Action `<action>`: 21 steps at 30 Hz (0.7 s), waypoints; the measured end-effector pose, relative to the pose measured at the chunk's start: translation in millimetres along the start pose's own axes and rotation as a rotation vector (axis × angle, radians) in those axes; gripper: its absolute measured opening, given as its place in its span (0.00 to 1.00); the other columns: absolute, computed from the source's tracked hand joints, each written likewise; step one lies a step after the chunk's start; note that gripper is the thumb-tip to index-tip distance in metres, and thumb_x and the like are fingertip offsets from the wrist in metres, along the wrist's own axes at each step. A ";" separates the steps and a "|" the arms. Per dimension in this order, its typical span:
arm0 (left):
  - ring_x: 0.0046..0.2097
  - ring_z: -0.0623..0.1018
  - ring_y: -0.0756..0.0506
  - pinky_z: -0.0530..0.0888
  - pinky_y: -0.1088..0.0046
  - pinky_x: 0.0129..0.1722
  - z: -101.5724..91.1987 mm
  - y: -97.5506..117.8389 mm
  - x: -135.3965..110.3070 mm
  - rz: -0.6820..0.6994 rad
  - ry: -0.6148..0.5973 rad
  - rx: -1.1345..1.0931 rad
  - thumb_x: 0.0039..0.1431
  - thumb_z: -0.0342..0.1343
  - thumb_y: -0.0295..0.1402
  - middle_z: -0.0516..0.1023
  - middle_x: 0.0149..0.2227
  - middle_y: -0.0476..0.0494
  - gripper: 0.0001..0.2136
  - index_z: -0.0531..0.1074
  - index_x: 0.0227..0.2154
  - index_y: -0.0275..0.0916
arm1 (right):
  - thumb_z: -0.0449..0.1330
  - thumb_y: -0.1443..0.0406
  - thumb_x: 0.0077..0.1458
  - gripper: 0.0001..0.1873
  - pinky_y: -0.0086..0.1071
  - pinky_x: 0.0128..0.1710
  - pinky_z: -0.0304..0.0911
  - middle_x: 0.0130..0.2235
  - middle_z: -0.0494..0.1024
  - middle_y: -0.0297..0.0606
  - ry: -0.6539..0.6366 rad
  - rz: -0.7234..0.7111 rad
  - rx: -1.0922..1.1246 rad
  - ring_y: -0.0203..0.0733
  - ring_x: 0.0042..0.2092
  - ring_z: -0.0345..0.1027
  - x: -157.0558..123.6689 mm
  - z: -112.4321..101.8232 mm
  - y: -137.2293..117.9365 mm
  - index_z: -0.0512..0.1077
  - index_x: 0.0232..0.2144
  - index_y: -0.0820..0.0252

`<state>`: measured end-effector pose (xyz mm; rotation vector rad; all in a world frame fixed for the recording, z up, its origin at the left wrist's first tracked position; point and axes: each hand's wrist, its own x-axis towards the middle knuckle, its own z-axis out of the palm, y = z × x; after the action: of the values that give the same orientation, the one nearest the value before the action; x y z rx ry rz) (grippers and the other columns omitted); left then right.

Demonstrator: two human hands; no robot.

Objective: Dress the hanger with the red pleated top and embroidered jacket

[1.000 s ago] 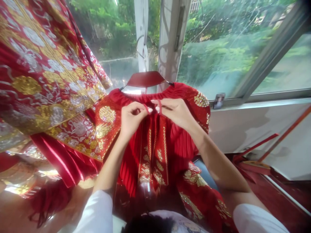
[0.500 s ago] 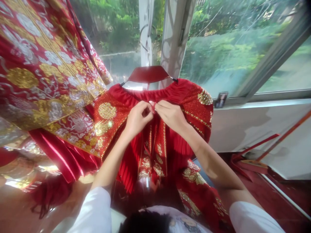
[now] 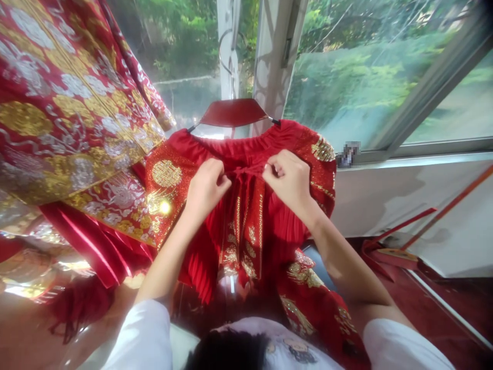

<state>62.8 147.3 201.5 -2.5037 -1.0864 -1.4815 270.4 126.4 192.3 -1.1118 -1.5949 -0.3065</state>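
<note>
A red pleated skirt (image 3: 283, 221) with gold-embroidered panels hangs by its gathered waistband from a red clip hanger (image 3: 234, 113). At the middle of the waistband runs a red tie cord (image 3: 246, 171), with a small knot or bow between my hands. My left hand (image 3: 208, 186) pinches the cord's left side, fingers closed. On the right, my right hand (image 3: 288, 177) pinches the other side with thumb and bent forefinger, and the cord looks stretched between them. Two narrow red panels with gold edging hang below the knot. The fingertips partly hide the cord's ends.
A red garment (image 3: 77, 103) thickly embroidered in gold and silver hangs close on the left. Behind the hanger stands a window frame (image 3: 275, 56). A red-handled tool (image 3: 400, 254) leans at the wall on the right. Red embroidered cloth (image 3: 308, 298) lies below my right forearm.
My hands have moved apart from the middle, the left a little leftward and the right to the right and up. The red cord and its knot now show between them.
</note>
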 end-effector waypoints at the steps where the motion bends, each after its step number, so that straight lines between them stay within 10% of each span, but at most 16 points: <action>1: 0.29 0.67 0.51 0.65 0.73 0.30 0.9 0.4 0.4 -0.037 0.014 -0.093 0.49 0.53 0.22 0.68 0.27 0.49 0.07 0.61 0.23 0.39 | 0.55 0.70 0.50 0.07 0.30 0.28 0.60 0.27 0.70 0.36 -0.004 0.036 0.078 0.35 0.27 0.63 0.7 -1.4 -2.7 0.65 0.22 0.59; 9: 0.18 0.66 0.55 0.62 0.78 0.17 8.5 4.3 9.3 -0.331 -0.023 -0.865 0.51 0.59 0.33 0.72 0.23 0.52 0.08 0.64 0.28 0.40 | 0.56 0.63 0.54 0.06 0.23 0.12 0.48 0.18 0.65 0.28 -0.231 0.550 0.796 0.27 0.14 0.54 6.7 -2.5 -18.5 0.65 0.28 0.60; 16: 0.16 0.58 0.56 0.55 0.78 0.14 5.4 4.1 9.2 -0.363 -0.079 -0.905 0.49 0.62 0.34 0.67 0.20 0.57 0.11 0.64 0.30 0.41 | 0.56 0.66 0.53 0.12 0.23 0.14 0.38 0.23 0.61 0.28 -0.341 0.630 0.987 0.22 0.17 0.41 15.6 -7.4 -9.3 0.57 0.21 0.59; 21: 0.18 0.59 0.56 0.57 0.78 0.16 5.3 5.0 7.5 -0.380 -0.087 -0.914 0.48 0.62 0.35 0.67 0.21 0.56 0.10 0.65 0.29 0.41 | 0.57 0.62 0.53 0.10 0.24 0.16 0.46 0.25 0.67 0.31 -0.338 0.571 0.979 0.26 0.19 0.53 11.8 -6.6 -9.9 0.60 0.25 0.59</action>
<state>72.0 149.6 206.0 -3.0331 -1.1097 -2.4445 267.5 122.4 208.3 -0.7812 -1.3463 0.9898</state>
